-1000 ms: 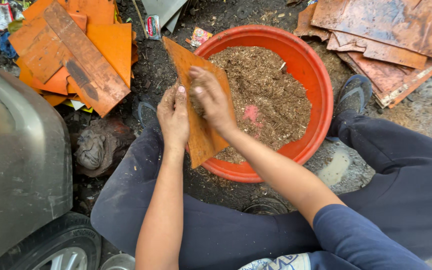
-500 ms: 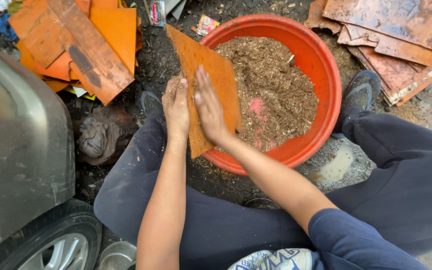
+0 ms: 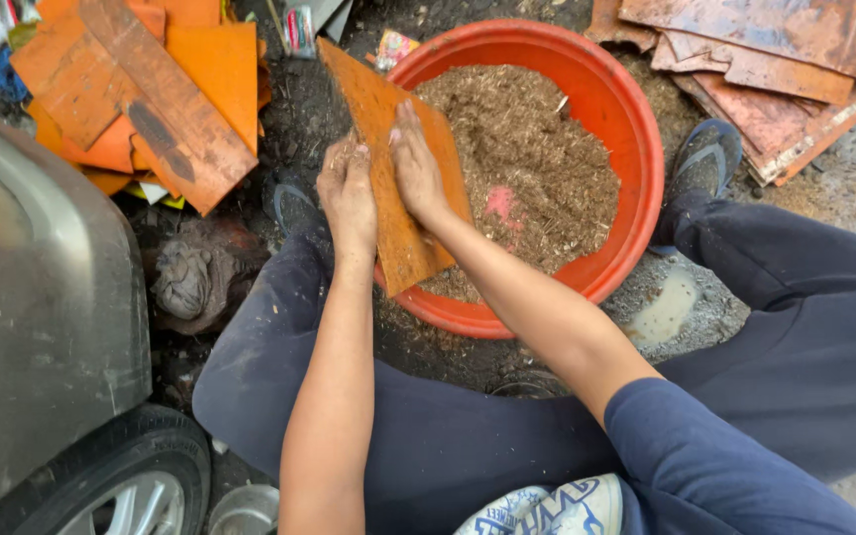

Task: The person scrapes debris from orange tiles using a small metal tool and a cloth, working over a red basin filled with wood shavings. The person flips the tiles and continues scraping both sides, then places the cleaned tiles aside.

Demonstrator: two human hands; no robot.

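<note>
Head cam showed left hand [image 3: 347, 188] and right hand [image 3: 416, 163] pressed flat against an orange board [image 3: 393, 173] leaning over the red tub's [image 3: 636, 129] near rim, legs crowding both sides.

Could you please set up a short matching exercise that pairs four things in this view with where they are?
Things:
1. orange sheet
2. red basin
3. stack of orange sheets
4. car wheel

Places:
A. bottom left corner, under the grey car body
B. held between the left hand and right hand, over the basin's near rim
C. on the ground between the person's feet, filled with brown shredded material
D. on the ground at the upper left

Pairs: 1-B, 2-C, 3-D, 4-A
</note>
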